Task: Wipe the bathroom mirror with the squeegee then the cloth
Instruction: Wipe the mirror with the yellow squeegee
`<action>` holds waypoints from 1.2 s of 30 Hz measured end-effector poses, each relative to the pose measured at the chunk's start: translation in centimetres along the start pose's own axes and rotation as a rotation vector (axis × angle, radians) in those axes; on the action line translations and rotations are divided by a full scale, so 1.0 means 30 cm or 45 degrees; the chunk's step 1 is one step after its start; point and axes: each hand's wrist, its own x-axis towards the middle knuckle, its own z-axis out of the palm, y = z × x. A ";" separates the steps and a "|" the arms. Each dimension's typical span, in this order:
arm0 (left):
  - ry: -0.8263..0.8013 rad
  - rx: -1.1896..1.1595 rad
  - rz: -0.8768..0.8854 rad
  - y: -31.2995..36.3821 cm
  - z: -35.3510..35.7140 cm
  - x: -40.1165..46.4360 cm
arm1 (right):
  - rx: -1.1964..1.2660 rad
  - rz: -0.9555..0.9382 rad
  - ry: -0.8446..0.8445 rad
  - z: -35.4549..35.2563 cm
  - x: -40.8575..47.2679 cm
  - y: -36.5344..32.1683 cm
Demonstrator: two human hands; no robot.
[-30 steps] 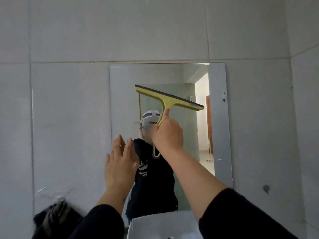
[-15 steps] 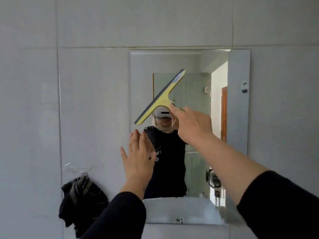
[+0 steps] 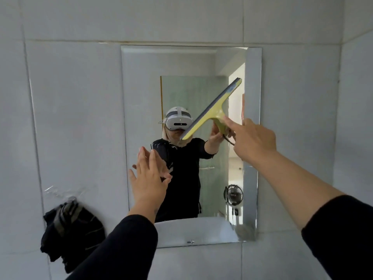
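Your right hand (image 3: pixel 255 141) grips the squeegee (image 3: pixel 214 110), tilted on the mirror (image 3: pixel 141 98); your left hand (image 3: pixel 150 178) is spread, empty. That slant risks streaks.

1 head view, facing the wall mirror (image 3: pixel 141 98), close

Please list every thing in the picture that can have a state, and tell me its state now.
Squeegee: held, blade tilted diagonally, at the mirror.
Right hand: shut on the squeegee handle.
Left hand: open, fingers spread, empty, at the mirror's lower left.
Mirror: mounted on the tiled wall.
Dark cloth: hanging crumpled on the wall left of the mirror, untouched.
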 end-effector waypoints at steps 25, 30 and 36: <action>0.017 0.000 0.098 -0.128 -0.038 -0.008 | 0.971 0.409 -0.029 0.232 -0.220 -0.363; -0.015 0.056 0.009 -0.200 -0.050 -0.022 | 0.943 0.306 -0.037 0.256 -0.247 -0.477; -0.013 0.041 -0.055 -0.232 -0.062 -0.035 | 0.733 0.060 -0.115 0.284 -0.275 -0.547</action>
